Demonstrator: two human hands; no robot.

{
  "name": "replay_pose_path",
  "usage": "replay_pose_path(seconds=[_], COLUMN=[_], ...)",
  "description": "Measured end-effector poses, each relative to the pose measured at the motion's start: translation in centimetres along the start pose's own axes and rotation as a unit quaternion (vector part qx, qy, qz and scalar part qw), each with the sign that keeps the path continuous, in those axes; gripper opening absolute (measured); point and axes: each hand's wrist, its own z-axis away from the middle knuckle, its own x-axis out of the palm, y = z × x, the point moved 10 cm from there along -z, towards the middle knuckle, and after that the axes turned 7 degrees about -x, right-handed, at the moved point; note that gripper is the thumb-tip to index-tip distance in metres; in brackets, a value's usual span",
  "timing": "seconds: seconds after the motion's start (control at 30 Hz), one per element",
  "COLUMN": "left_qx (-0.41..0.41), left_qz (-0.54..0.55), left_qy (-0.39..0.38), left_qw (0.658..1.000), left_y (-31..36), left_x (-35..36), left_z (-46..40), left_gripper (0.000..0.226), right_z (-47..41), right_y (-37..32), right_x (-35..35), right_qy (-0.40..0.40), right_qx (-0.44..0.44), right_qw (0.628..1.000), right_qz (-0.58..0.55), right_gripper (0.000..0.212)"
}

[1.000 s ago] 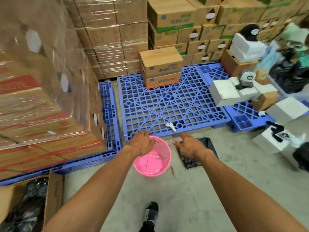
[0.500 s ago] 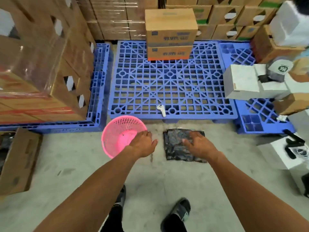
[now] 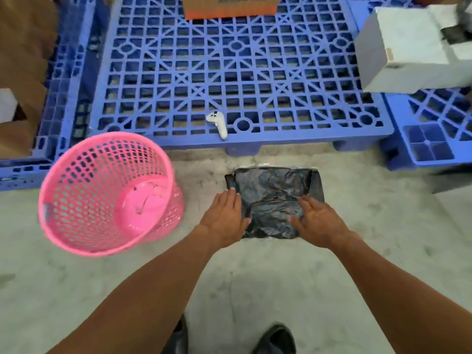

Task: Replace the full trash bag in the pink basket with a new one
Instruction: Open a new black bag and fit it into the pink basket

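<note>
Head view: both hands (image 3: 270, 218) now press the folded bag (image 3: 273, 198).

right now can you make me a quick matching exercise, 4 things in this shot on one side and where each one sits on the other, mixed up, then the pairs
Things:
1. pink basket
2. folded black bag
3. white controller
4. white box

Places:
A. near edge of the middle blue pallet
B. bare floor, left of both hands
C. upper right, over the pallets
D. flat on the floor under the left hand and right hand

Pairs: 1-B, 2-D, 3-A, 4-C
</note>
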Motion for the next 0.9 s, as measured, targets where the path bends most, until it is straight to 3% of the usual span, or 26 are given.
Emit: replay_pose_path(seconds=[0.4, 0.47, 0.57, 0.7, 0.9], left_qx=[0.055, 0.060, 0.068, 0.077, 0.125], left_qz=[-0.039, -0.038, -0.037, -0.027, 0.017], left_qy=[0.018, 0.032, 0.041, 0.045, 0.098], left_qw=[0.998, 0.997, 0.996, 0.996, 0.987], left_y=[3.6, 3.6, 3.4, 3.0, 2.9], left_x=[15.5, 17.2, 19.2, 21.1, 20.9], left_z=[-14.7, -16.7, -19.8, -22.5, -22.9], left_gripper=[0.080, 0.083, 0.095, 0.105, 0.098], right_z=[-10.9, -12.6, -15.2, -17.4, -17.6], right_y=[7.9, 8.6, 9.7, 11.4, 11.4], right_x=[14.1, 15.5, 16.9, 18.6, 18.7], right_qy=[0.059, 0.078, 0.083, 0.057, 0.040], right_qx=[0.007, 0.001, 0.004, 0.035, 0.028], right_qw=[0.998, 0.997, 0.996, 0.998, 0.998], right_qz=[-0.017, -0.008, 0.013, 0.010, -0.050], right_gripper=[0.080, 0.090, 0.114, 0.113, 0.112])
